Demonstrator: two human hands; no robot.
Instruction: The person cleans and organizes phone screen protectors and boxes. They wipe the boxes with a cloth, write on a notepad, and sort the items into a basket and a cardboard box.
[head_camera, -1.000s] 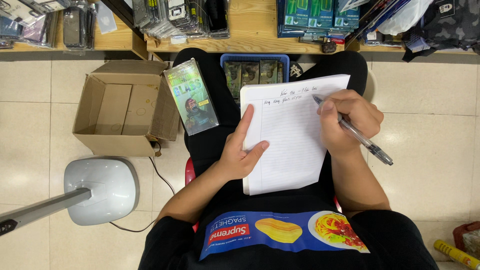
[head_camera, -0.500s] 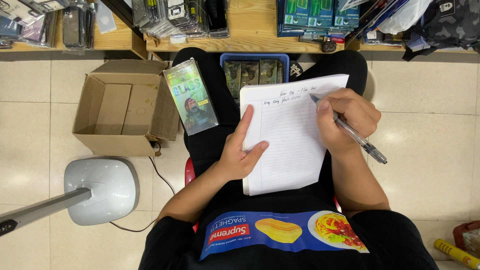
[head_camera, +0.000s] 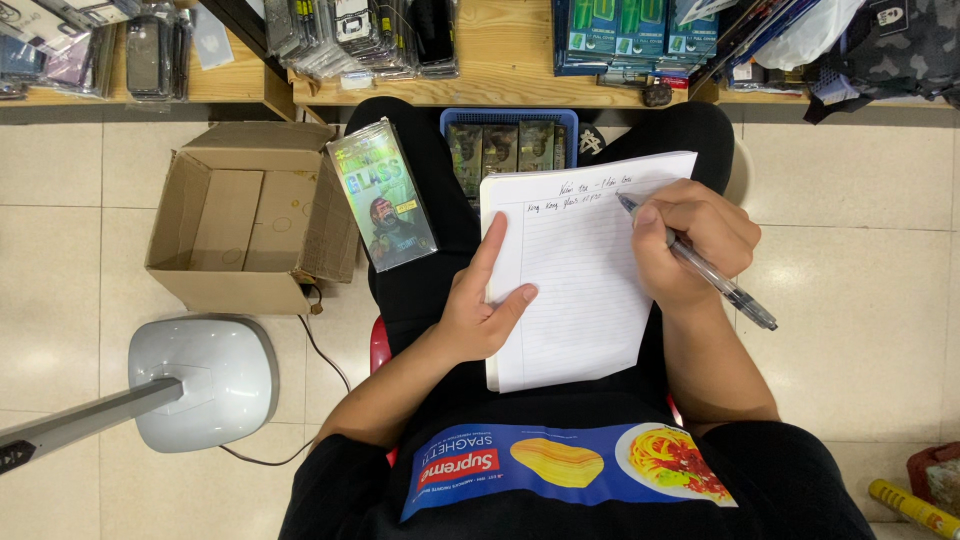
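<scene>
Looking straight down at a seated person's lap: the white lined paper notepad (head_camera: 580, 270) lies across the dark-trousered thighs, tilted a little, its top edge toward the shelves, two short rows of handwriting near that edge. The right hand (head_camera: 690, 245) sits on the pad's right edge, fingers curled tight around a clear-barrelled ballpoint pen with a dark grip (head_camera: 700, 268); the tip touches the paper at the end of the second written row and the barrel slants out past the right edge toward the floor. The left hand (head_camera: 485, 300) rests on the pad's left edge, fingers loose and spread, gripping nothing, forefinger stretched up along the margin, thumb laid across the page.

On the left thigh, just beside the pad's top left corner, rests a shiny rectangular iridescent-green product pack (head_camera: 382, 195), tilted. Between the knees stands a blue plastic basket (head_camera: 508, 118) filled with similar packs set on edge. Left of the legs, on the tiled floor, an open brown cardboard box (head_camera: 245, 215) stands with nothing in it. Nearer the bottom left, the rounded grey-white base of a stand (head_camera: 205, 380) with its pole running off frame. Wooden shelves (head_camera: 500, 60) along the top edge carry rows of packaged goods.
</scene>
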